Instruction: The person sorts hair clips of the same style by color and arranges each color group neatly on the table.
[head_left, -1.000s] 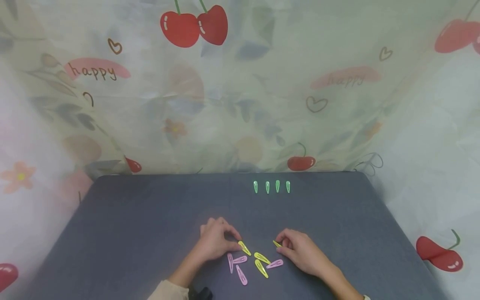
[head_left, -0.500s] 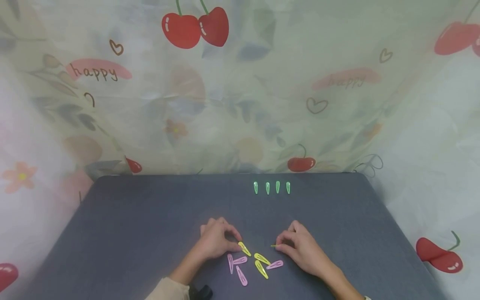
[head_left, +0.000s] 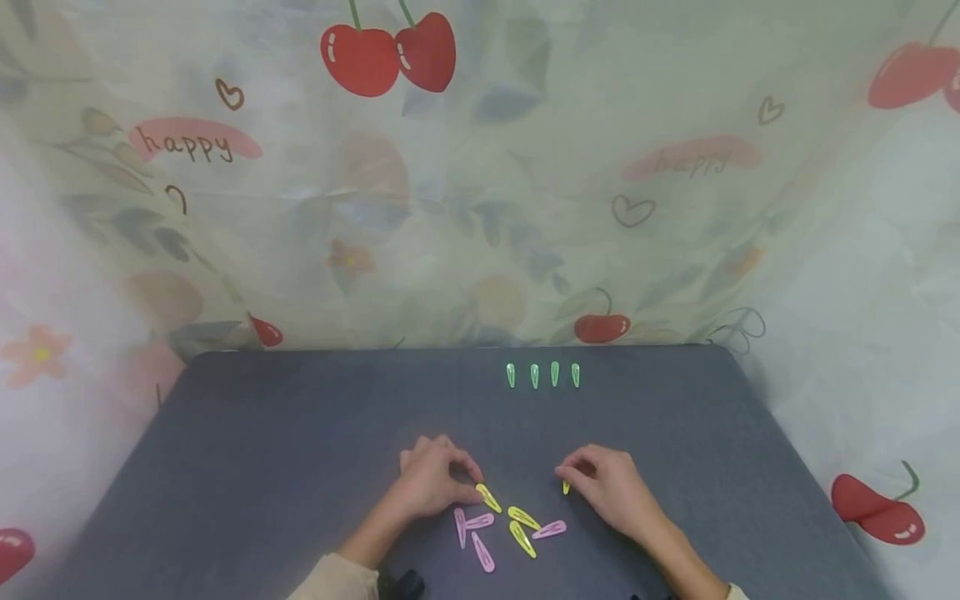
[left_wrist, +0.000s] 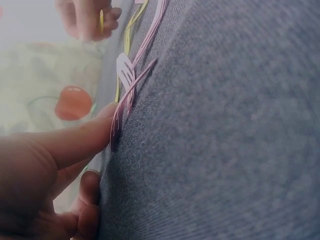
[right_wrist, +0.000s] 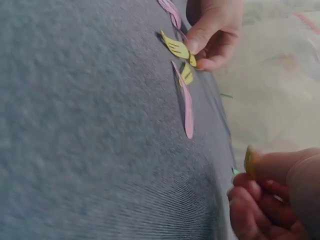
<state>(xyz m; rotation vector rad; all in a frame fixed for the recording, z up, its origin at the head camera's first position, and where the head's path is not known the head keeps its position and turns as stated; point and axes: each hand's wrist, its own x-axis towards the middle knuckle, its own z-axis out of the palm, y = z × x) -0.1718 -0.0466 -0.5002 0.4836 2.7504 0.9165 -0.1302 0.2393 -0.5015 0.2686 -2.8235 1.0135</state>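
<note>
My left hand (head_left: 431, 479) rests low over the table, thumb and forefinger pinching the end of a yellow snap hair clip (head_left: 490, 498) that lies on the cloth. Held up between the fingertips of my right hand (head_left: 611, 487) is another yellow hair clip (head_left: 566, 487), its narrow end pointing down and its upper part hidden by the fingers. Between the hands lie two more yellow clips (head_left: 522, 540), with a pink clip (head_left: 550, 529) touching or close to one. Other pink clips (head_left: 483, 552) are scattered just below my left hand; one pink clip (left_wrist: 117, 120) appears near the left thumb.
Several green hair clips (head_left: 535, 376) stand in a row near the far edge of the dark grey cloth-covered table (head_left: 300, 417). A printed curtain (head_left: 465, 208) with cherries hangs behind it and at both sides.
My right hand has shifted slightly right and turned the yellow clip from lying sideways to pointing down. The left hand and the clips on the table have stayed put.
</note>
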